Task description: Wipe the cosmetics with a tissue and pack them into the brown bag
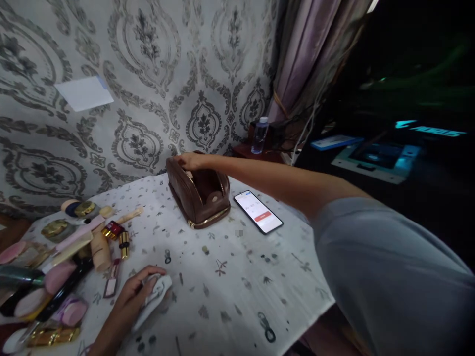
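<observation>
A brown makeup bag [181,198] with a gold zip stands unzipped on the table. My right hand [188,161] reaches over to its far left side, and the fingers dip behind the rim, so what they touch is hidden. Nearer to me, my left hand [135,291] is closed on a white crumpled cloth [160,290] with dark marks, low over the table. A lip gloss tube [111,279] lies just left of that hand. Beyond it are a beige foundation bottle [100,249] and a black-and-gold lipstick [124,244].
Several cosmetics, including a pink sponge [59,276] and a gold-lidded jar [54,228], crowd the left of the patterned tablecloth [222,277]. A lit phone [259,211] lies right of the bag. Behind stands a water bottle [260,135]; a dark computer case [419,99] is at right.
</observation>
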### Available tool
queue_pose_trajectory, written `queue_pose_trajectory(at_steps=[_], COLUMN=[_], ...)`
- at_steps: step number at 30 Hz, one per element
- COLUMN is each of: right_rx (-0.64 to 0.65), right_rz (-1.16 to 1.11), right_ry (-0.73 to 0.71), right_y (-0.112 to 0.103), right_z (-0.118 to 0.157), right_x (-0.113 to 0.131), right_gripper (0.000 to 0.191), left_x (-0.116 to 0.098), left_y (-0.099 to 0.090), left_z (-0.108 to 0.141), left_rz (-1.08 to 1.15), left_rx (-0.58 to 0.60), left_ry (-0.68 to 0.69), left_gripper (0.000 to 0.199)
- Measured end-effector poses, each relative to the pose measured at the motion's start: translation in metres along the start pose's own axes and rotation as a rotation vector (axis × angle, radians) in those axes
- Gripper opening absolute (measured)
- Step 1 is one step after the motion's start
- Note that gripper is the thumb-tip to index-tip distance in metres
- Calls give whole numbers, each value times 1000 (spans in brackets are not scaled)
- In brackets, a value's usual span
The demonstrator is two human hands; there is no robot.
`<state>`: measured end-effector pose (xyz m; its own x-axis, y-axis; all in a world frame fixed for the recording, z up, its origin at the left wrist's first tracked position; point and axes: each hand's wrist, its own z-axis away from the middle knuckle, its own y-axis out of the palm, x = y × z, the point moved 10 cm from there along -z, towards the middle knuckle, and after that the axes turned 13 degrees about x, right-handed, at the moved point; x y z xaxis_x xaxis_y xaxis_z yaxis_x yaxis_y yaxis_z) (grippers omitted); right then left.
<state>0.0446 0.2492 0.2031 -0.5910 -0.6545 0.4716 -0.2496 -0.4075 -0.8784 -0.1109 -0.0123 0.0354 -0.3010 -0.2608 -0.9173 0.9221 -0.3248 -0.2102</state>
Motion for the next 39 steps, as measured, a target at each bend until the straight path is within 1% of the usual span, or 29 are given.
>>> queue_pose_trajectory(at_steps=[1, 2, 5, 7, 9, 12, 14, 16, 17, 21, 24, 28, 31, 36, 39], right_rx=[9, 18, 12, -20, -40, -36, -30, -41, -54, -144, -175, -178, -182, -153, -127], right_rz=[-2, -5, 7, 65, 112, 28, -79, -126, -113, 99, 174, 202, 214, 199, 162], right_ry=[26, 49, 101, 103, 70, 26, 51, 98, 125, 275, 322, 292, 253, 186, 117], right_y=[-3, -4, -1, 4, 12, 27, 36, 43, 46, 53, 59, 63, 61, 60, 63], right_z=[4, 10, 37, 57, 74, 92, 98, 101, 103, 107, 108, 105, 102, 100, 99], right_x=[1, 3, 14, 24, 36, 43, 40, 37, 36, 32, 31, 30, 29, 33, 35], right_gripper=[20, 21, 31, 31, 26, 22, 24, 25, 26, 41, 44, 40, 38, 32, 31], left_x=[1, 2, 1, -3, -6, -5, -5, -5, -5, -7, -12, -17, -19, -23, -21], left_y=[0, 0, 2, 4, 5, 10, 11, 10, 9, 9, 7, 6, 7, 8, 10], left_z=[0, 0, 1, 2, 3, 4, 4, 4, 4, 2, 2, 3, 4, 5, 4], left_rz=[3, 16, 36, 10, 19, 92, 111, 102, 100, 126, 85, -1, 0, -11, -12], left_rx=[6, 10, 38, 59, 71, 109, 120, 111, 106, 114, 106, 111, 129, 136, 166], left_ry=[-4, -8, 1, 18, 29, 30, 43, 67, 80, 128, 182, 248, 286, 307, 320], left_gripper=[51, 52, 53, 55, 56, 55, 55, 57, 57, 55, 51, 49, 47, 44, 44])
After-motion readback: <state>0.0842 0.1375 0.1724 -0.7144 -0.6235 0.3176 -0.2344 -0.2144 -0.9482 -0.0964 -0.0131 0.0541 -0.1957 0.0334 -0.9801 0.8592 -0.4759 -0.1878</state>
